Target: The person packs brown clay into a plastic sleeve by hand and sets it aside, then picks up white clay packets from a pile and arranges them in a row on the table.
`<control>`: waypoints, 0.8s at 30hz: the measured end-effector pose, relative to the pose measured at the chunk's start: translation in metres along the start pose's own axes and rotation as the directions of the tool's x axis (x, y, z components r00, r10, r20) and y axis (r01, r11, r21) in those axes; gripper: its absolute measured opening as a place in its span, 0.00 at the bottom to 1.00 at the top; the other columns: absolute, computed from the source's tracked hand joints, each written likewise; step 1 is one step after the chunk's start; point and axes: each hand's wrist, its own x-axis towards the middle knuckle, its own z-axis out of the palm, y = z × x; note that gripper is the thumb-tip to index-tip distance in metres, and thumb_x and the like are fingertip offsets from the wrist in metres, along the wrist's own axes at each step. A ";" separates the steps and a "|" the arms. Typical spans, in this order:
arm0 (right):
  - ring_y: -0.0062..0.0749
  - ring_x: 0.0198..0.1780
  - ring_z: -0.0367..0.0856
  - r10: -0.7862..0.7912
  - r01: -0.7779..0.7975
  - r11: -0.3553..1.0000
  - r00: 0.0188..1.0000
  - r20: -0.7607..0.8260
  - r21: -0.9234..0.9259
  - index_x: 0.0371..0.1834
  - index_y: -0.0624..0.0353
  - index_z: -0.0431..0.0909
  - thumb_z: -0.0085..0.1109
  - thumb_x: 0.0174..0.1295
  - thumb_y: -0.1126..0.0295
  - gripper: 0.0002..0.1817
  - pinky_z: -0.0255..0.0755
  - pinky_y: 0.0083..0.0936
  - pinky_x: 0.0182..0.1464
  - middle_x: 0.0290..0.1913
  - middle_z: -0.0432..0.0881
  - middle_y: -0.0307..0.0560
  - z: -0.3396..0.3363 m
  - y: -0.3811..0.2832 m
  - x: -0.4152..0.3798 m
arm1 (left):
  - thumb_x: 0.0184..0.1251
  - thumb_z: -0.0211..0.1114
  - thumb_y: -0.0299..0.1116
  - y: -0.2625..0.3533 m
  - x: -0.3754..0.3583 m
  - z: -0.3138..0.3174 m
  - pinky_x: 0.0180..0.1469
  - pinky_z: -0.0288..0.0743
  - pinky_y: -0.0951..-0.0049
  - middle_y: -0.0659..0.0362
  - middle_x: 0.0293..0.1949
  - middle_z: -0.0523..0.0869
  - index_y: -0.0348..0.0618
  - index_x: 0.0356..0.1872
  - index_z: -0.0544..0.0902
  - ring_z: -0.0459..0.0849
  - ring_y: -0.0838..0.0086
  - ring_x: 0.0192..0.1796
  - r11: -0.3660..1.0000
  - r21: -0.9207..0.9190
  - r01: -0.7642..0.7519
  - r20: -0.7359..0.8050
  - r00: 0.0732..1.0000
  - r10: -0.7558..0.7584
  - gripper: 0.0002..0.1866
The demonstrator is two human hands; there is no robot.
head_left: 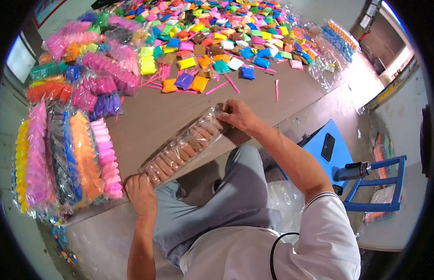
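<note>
A long clear plastic bag filled with a row of brown packets lies slantwise at the table's front edge. Its lower left end is held by my left hand, fingers closed on the plastic. At the upper right end, my right hand pinches the bag's other end. Left of the bag, long bags of pink packets, orange packets and several other colours lie side by side.
Small colourful packets are heaped at the table's far side, with pink sticks near them. More filled bags are piled at the back left. A blue chair at the right holds a phone and a bottle.
</note>
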 end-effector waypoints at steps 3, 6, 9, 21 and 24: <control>0.19 0.24 0.73 0.011 -0.020 0.989 0.998 0.060 0.145 0.36 0.56 0.74 0.66 0.63 0.71 0.08 0.69 0.20 0.25 0.26 0.77 0.34 0.002 0.003 0.003 | 0.67 0.57 0.29 0.001 0.001 0.004 0.53 0.68 0.51 0.49 0.40 0.80 0.37 0.43 0.79 0.77 0.51 0.48 1.000 -0.002 -0.003 -0.032 0.999 0.003 0.08; 0.17 0.24 0.73 0.034 -0.069 0.954 0.992 0.122 0.292 0.35 0.55 0.74 0.65 0.63 0.73 0.07 0.68 0.17 0.24 0.25 0.75 0.33 0.000 0.001 0.004 | 0.67 0.57 0.29 0.001 0.000 0.004 0.53 0.68 0.51 0.49 0.41 0.80 0.38 0.43 0.79 0.77 0.51 0.48 1.000 -0.011 0.001 -0.051 0.999 -0.002 0.08; 0.18 0.24 0.74 0.005 -0.056 0.952 0.986 0.166 0.301 0.34 0.56 0.73 0.63 0.63 0.76 0.07 0.68 0.18 0.21 0.24 0.75 0.37 -0.001 0.009 0.012 | 0.66 0.58 0.29 0.001 -0.001 0.003 0.54 0.68 0.51 0.49 0.41 0.80 0.37 0.43 0.79 0.76 0.51 0.49 1.000 -0.010 0.012 -0.045 0.999 -0.012 0.08; 0.48 0.45 0.80 -0.761 0.701 0.618 0.646 -0.049 -0.355 0.48 0.56 0.81 0.68 0.53 0.74 0.17 0.76 0.39 0.46 0.45 0.78 0.53 0.009 -0.050 -0.040 | 0.67 0.59 0.29 -0.002 0.000 0.003 0.53 0.69 0.53 0.51 0.41 0.80 0.38 0.43 0.79 0.77 0.54 0.49 0.999 -0.041 -0.009 -0.056 0.998 0.007 0.07; 0.49 0.51 0.77 -0.758 0.752 0.549 0.632 0.162 -0.365 0.49 0.55 0.81 0.70 0.52 0.72 0.19 0.75 0.40 0.51 0.48 0.77 0.51 0.026 -0.064 -0.050 | 0.68 0.59 0.29 -0.003 0.001 0.004 0.53 0.69 0.53 0.52 0.40 0.80 0.38 0.42 0.80 0.77 0.54 0.48 0.999 -0.033 -0.014 -0.063 0.998 0.012 0.07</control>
